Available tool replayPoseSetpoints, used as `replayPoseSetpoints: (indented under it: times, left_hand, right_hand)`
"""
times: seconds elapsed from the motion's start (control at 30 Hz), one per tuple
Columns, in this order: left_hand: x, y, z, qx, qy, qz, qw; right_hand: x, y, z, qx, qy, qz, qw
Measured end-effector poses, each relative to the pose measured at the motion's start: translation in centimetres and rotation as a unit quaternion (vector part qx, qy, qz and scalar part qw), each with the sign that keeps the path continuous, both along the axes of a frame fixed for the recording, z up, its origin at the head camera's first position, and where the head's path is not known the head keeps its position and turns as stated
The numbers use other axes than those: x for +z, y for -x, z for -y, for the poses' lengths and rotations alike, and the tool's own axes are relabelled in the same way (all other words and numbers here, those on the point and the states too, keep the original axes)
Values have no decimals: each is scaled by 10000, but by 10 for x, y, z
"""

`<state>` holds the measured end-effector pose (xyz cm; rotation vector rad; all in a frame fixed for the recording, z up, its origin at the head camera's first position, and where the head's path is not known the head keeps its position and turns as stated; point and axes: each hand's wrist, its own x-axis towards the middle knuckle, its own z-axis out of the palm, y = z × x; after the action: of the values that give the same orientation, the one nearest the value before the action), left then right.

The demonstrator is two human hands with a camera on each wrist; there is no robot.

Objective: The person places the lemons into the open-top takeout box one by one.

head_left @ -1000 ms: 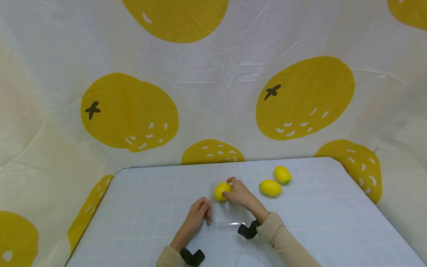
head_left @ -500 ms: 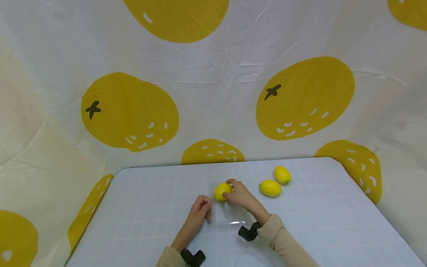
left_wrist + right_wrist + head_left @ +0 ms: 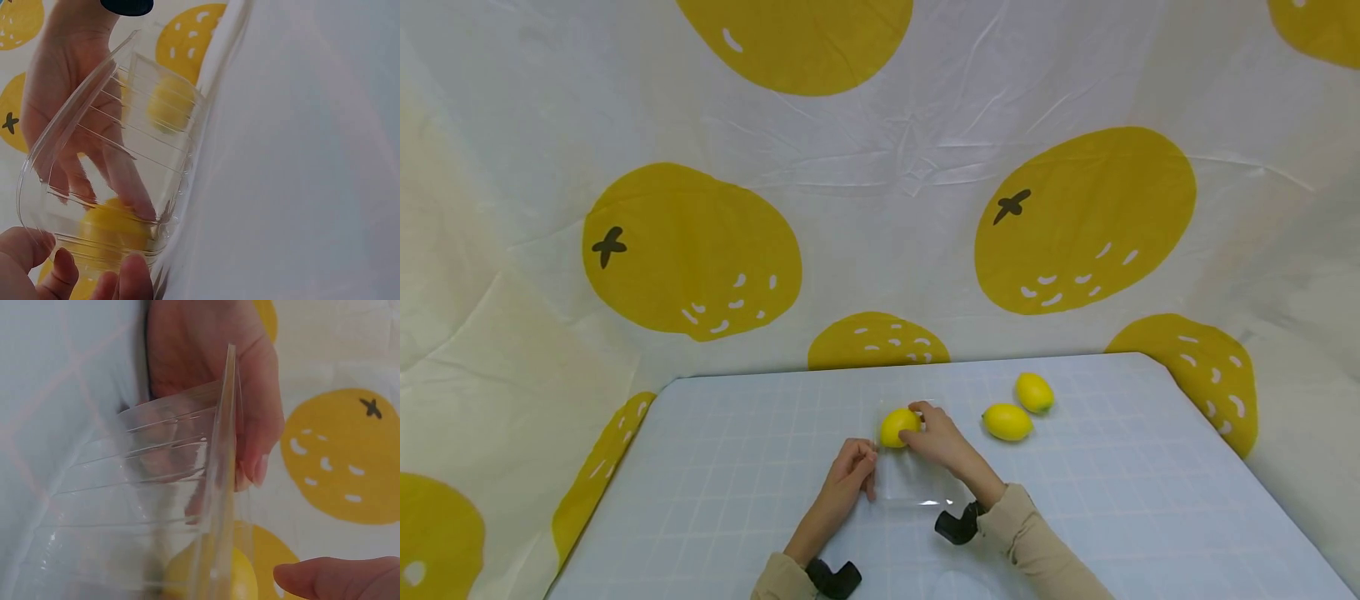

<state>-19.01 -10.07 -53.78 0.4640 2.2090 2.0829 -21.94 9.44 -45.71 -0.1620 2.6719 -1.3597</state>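
In the head view a clear plastic container [image 3: 917,487] lies on the table with a yellow lemon [image 3: 895,427] at its far left. My right hand [image 3: 942,440] holds this lemon, thumb on the near side and fingers reaching over the far side. Through the ribbed wall, the left wrist view shows those fingers on the lemon [image 3: 112,231]. My left hand [image 3: 850,471] grips the container's left side with bent fingers; its thumb [image 3: 28,244] is at the rim. The right wrist view shows the left hand [image 3: 215,369] beyond the container wall [image 3: 222,456].
Two more lemons lie to the right, one nearer [image 3: 1007,422] and one farther back [image 3: 1035,392]. A faint clear round object [image 3: 958,585] sits at the front edge of the view. Behind the checked tablecloth [image 3: 737,467] hangs a fruit-print curtain [image 3: 880,250].
The lemon under my right hand has shifted very slightly away and to the left. Both hands have otherwise stayed nearly where they were; the other two lemons have not moved.
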Motion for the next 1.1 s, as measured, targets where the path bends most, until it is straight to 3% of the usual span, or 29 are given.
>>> replayPoseSetpoints:
  times: [0.27, 0.67, 0.9, 1.1]
  left_hand:
    - [0, 0, -1, 38, 11, -51, 10000]
    - [3, -3, -3, 192, 319, 301, 9989]
    - [3, -4, -3, 218, 402, 321, 9984]
    - [3, -3, -4, 202, 393, 350, 9984]
  right_hand:
    - [-1, -1, -2, 100, 76, -124, 9998]
    - [15, -8, -8, 337, -266, 291, 9987]
    - [28, -17, -14, 556, -579, 154, 9967]
    - [37, -22, -24, 470, -475, 8, 9978]
